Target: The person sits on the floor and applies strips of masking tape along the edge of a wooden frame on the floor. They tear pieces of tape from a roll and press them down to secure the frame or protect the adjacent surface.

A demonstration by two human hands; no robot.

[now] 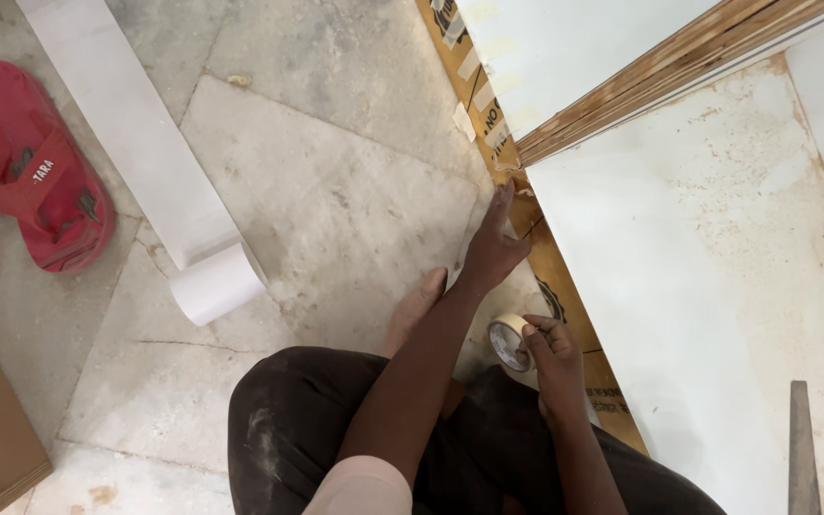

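Seen from above, L to R: red sandals [35, 172] and a part-unrolled white sheet roll [216, 283] lie on the marble floor [336, 191]; the crouching person's left hand [494, 250], fingers straight and together, presses down at the edge of a brown cardboard strip [565, 296] beside a white board [698, 267]. Just behind it, the right hand [553, 358] pinches a roll of masking tape [508, 343], held above the floor near the knees. The tape looks light, w/ a stiff ring best gripped by its rim; its strip is prob. thin and easily torn.
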